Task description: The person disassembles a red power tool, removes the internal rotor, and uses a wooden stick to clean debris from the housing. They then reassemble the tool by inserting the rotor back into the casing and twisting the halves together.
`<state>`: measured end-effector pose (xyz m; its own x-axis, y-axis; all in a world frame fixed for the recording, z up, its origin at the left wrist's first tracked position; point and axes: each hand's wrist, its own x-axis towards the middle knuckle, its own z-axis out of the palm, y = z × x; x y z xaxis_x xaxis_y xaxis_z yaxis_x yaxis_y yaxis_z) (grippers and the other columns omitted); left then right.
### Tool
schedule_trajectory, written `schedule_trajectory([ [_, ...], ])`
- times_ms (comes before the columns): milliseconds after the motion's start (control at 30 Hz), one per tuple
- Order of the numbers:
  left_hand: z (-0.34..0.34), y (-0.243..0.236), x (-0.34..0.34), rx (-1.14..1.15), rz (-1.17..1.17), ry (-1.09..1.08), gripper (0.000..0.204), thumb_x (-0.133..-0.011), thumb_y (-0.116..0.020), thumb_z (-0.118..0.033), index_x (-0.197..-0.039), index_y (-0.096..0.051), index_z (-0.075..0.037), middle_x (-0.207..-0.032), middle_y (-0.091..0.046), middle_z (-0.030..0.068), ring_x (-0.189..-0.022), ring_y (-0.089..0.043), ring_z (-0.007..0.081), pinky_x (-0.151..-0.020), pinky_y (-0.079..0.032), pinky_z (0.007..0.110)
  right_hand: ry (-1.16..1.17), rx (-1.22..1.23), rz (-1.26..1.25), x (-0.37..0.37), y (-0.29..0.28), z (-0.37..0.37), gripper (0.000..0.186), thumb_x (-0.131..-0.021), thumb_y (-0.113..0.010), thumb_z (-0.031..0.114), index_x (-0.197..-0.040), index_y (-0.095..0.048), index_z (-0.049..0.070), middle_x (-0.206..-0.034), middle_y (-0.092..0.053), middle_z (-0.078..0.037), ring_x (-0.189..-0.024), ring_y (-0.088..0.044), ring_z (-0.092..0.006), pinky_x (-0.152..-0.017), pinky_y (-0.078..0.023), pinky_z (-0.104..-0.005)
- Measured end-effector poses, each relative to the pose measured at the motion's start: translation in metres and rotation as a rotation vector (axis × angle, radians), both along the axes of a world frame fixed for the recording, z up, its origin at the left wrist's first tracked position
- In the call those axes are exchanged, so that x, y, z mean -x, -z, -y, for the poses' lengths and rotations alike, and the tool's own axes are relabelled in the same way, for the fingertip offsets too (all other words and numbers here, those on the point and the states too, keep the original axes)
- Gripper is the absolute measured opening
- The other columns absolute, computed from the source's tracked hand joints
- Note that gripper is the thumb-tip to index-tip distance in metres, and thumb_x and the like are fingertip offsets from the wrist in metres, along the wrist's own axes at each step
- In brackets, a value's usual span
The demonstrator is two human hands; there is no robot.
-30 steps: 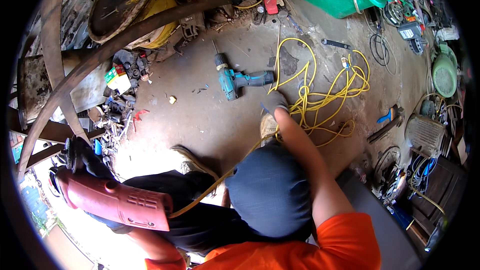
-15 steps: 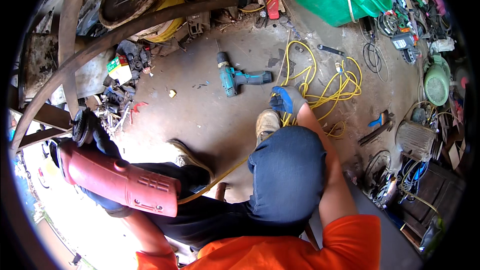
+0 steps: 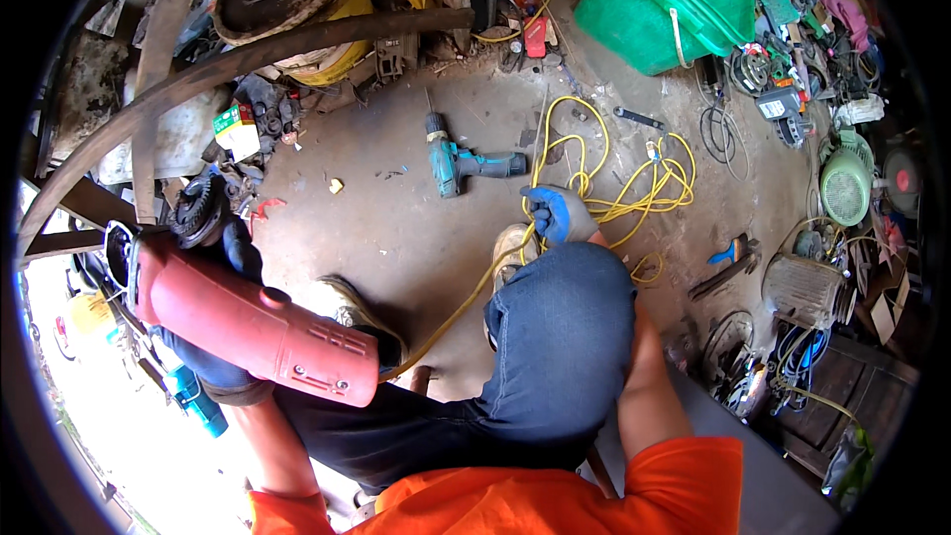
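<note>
My left hand (image 3: pixel 240 250), in a dark glove, is closed around the underside of a red corded power tool (image 3: pixel 223 302). The tool's thick body hides most of the palm. A dark, ridged round part (image 3: pixel 198 210) is at the tool's far end. From its rear, a yellow cord (image 3: pixel 448 335) runs past my shoe up to my right hand (image 3: pixel 561 213). That hand wears a blue and grey glove and is closed on the cord beside my right knee; its fingertips are partly hidden. More yellow cord (image 3: pixel 649 202) lies in loose loops beyond it.
A teal cordless drill (image 3: pixel 448 166) lies on the concrete floor ahead. A green tub (image 3: pixel 634 20) stands far right, a yellow drum (image 3: pixel 327 59) far left. A blue-handled brush (image 3: pixel 728 252), a green motor (image 3: pixel 845 188) and clutter line the right. A curved wooden bar (image 3: pixel 248 50) crosses the left.
The cord between the tool and my right hand has lifted clear of my knee. My left hand has shifted the tool slightly right and up; my right hand has moved slightly left and nearer.
</note>
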<state>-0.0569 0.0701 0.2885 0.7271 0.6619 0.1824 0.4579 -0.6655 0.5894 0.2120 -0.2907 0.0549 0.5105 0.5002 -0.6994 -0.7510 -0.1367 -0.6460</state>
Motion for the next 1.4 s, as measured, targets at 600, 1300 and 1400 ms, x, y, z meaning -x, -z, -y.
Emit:
schedule_trajectory([
  [600,0.029,-0.010,-0.029,2.301,0.929,0.375,0.099,-0.078,-0.046,-0.083,-0.140,-0.044,-0.005,-0.138,-0.049,0.0259,-0.120,-0.053,0.0441,-0.106,-0.040,0.056,-0.178,0.087,0.514,-0.052,-0.162,-0.022,0.016,-0.090,-0.060,0.013,-0.100,-0.063,0.001,-0.071,-0.062,-0.009,-0.055,-0.059,-0.0160,-0.052,-0.050,-0.0280],
  [1300,0.104,-0.009,-0.032,2.607,1.035,0.551,0.074,-0.088,-0.041,-0.073,-0.132,-0.053,-0.014,-0.125,-0.061,0.0146,-0.109,-0.062,0.0390,-0.090,-0.050,0.059,-0.174,-0.304,0.952,0.081,-0.351,-0.140,0.019,-0.092,-0.052,0.004,-0.105,-0.059,-0.008,-0.085,-0.066,-0.015,-0.067,-0.061,-0.0147,-0.064,-0.051,-0.0266],
  [1400,0.102,-0.010,-0.030,2.723,1.098,0.480,0.077,-0.087,-0.041,-0.075,-0.131,-0.053,-0.014,-0.124,-0.062,0.0146,-0.108,-0.062,0.0394,-0.090,-0.050,0.059,-0.224,-0.363,0.879,0.079,-0.348,-0.142,0.021,-0.093,-0.051,0.006,-0.107,-0.059,-0.009,-0.085,-0.066,-0.015,-0.069,-0.061,-0.0152,-0.066,-0.051,-0.0276],
])
